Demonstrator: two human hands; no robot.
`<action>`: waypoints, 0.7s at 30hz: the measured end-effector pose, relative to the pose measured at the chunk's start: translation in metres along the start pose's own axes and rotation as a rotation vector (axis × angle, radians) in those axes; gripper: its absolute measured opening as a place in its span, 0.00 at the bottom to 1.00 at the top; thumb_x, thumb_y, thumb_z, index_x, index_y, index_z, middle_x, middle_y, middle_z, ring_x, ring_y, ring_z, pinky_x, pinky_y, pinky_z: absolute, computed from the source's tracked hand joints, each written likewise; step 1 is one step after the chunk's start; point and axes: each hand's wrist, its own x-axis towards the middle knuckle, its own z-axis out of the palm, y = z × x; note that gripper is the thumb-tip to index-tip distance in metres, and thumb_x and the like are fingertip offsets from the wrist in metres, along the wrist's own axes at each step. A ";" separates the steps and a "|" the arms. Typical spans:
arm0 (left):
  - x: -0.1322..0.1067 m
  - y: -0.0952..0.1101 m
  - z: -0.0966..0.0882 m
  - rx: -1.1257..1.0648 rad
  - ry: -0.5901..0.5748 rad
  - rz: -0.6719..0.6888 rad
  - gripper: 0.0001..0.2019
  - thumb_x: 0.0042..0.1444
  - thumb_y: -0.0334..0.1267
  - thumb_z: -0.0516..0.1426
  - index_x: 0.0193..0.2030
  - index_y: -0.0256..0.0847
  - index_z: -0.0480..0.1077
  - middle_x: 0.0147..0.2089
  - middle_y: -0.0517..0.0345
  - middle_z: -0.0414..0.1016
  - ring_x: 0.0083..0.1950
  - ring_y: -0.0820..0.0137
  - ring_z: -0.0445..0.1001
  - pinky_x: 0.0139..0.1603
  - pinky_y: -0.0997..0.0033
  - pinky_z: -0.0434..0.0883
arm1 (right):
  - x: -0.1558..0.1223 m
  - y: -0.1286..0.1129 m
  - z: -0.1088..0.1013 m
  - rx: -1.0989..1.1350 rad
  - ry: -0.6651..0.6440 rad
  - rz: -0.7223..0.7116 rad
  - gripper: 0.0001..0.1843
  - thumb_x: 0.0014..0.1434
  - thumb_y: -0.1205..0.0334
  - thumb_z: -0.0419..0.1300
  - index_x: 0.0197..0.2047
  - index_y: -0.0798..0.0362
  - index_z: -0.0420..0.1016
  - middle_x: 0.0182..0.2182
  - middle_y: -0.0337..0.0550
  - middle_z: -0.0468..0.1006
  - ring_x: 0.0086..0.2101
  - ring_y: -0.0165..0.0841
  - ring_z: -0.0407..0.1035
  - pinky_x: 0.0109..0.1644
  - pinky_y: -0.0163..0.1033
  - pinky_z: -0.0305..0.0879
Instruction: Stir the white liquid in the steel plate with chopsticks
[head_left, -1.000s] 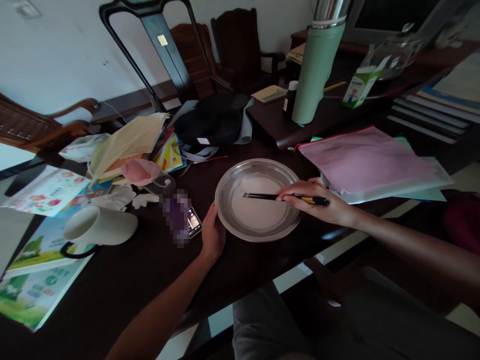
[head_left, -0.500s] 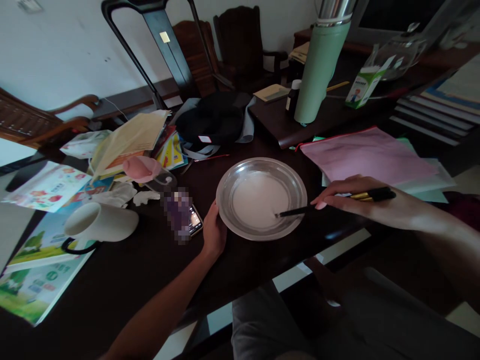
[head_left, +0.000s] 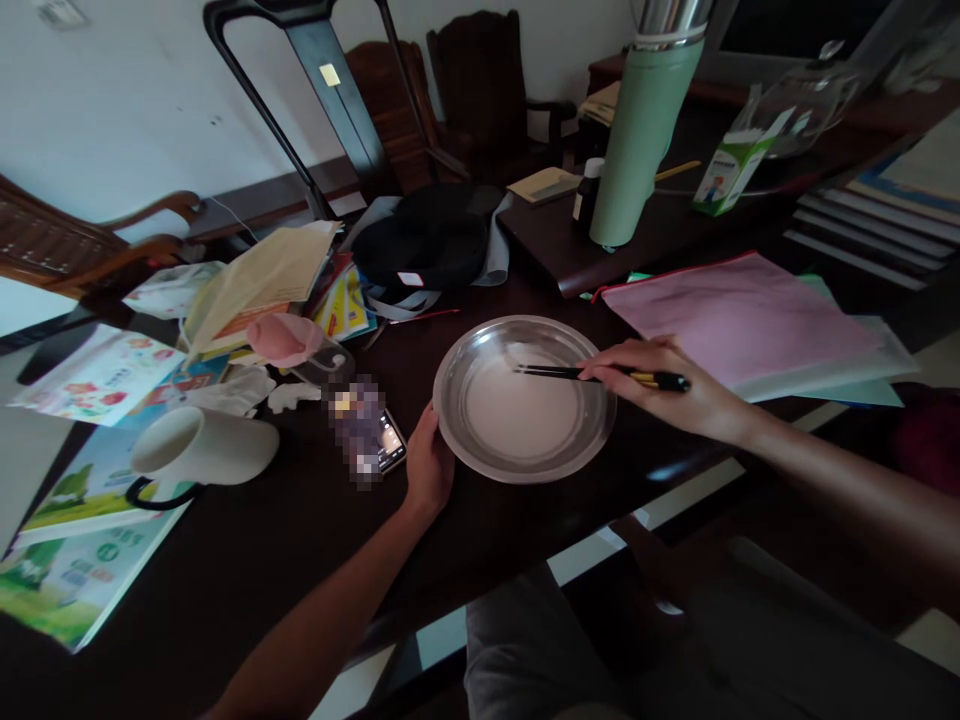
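Observation:
A round shiny metal bowl (head_left: 526, 474) sits on the dark table, holding a whitish, cloudy liquid (head_left: 517, 415). My left hand (head_left: 430, 465) grips the bowl's left rim, with some fingers hidden beneath or behind it. In my right hand (head_left: 645, 385) is a pair of black chopsticks (head_left: 553, 371) with gold bands. Their tips reach over the upper middle of the bowl, at or in the liquid; I cannot tell how deep. Left of the bowl lies a phone (head_left: 392, 445), its screen lit and partly blurred out.
A white mug (head_left: 217, 445) stands at left on booklets (head_left: 97, 570). Behind the bowl lies a black bag (head_left: 420, 235). A tall green flask (head_left: 641, 150), a small dark bottle (head_left: 587, 195) and a green-white box (head_left: 735, 170) stand farther back. A pink zip pouch (head_left: 735, 320) lies at right.
My right hand has moved left and slightly up with the chopsticks, whose tips shifted from the bowl's lower right to its upper middle. The left hand stays on the rim.

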 end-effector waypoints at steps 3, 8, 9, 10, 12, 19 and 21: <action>0.000 0.000 0.000 0.017 -0.002 0.004 0.19 0.59 0.53 0.68 0.50 0.44 0.85 0.57 0.52 0.88 0.66 0.50 0.81 0.71 0.49 0.74 | -0.006 -0.007 -0.029 -0.075 -0.018 0.038 0.12 0.73 0.48 0.62 0.45 0.37 0.88 0.42 0.36 0.91 0.39 0.41 0.85 0.46 0.50 0.74; -0.001 -0.001 0.001 0.020 0.021 0.020 0.18 0.58 0.54 0.68 0.48 0.45 0.86 0.57 0.53 0.88 0.66 0.50 0.80 0.72 0.49 0.73 | -0.018 -0.022 -0.060 -0.056 -0.196 0.112 0.19 0.74 0.39 0.59 0.43 0.35 0.90 0.39 0.37 0.91 0.35 0.42 0.83 0.39 0.50 0.75; -0.001 -0.001 0.001 0.018 0.019 0.018 0.19 0.57 0.54 0.68 0.49 0.45 0.86 0.57 0.53 0.88 0.66 0.50 0.81 0.72 0.49 0.73 | -0.019 -0.024 -0.059 -0.023 -0.235 0.121 0.19 0.74 0.40 0.59 0.43 0.36 0.90 0.39 0.37 0.91 0.36 0.41 0.83 0.39 0.49 0.75; -0.001 -0.001 0.001 0.016 0.017 0.015 0.19 0.57 0.54 0.68 0.49 0.45 0.86 0.57 0.53 0.88 0.66 0.50 0.81 0.72 0.49 0.73 | -0.020 -0.026 -0.056 0.012 -0.268 0.122 0.18 0.74 0.42 0.60 0.44 0.36 0.90 0.40 0.37 0.91 0.38 0.41 0.84 0.41 0.49 0.76; 0.000 -0.001 -0.001 0.010 0.017 0.009 0.20 0.57 0.54 0.69 0.50 0.45 0.86 0.56 0.53 0.88 0.65 0.51 0.81 0.72 0.49 0.73 | -0.020 -0.027 -0.041 0.067 -0.298 0.102 0.16 0.74 0.45 0.60 0.45 0.37 0.90 0.43 0.37 0.91 0.42 0.40 0.85 0.46 0.49 0.76; 0.001 -0.002 -0.003 0.013 0.005 -0.002 0.19 0.59 0.53 0.68 0.51 0.45 0.85 0.55 0.53 0.88 0.64 0.51 0.82 0.70 0.50 0.75 | -0.008 -0.007 0.022 0.052 -0.149 -0.022 0.13 0.75 0.50 0.60 0.52 0.40 0.87 0.51 0.40 0.91 0.50 0.40 0.84 0.58 0.55 0.66; 0.000 -0.001 -0.002 0.011 0.003 -0.001 0.19 0.59 0.53 0.68 0.51 0.45 0.85 0.55 0.54 0.88 0.63 0.51 0.82 0.70 0.50 0.75 | -0.002 -0.002 0.021 0.028 -0.092 -0.015 0.13 0.75 0.50 0.60 0.50 0.40 0.87 0.50 0.39 0.91 0.48 0.40 0.84 0.58 0.55 0.67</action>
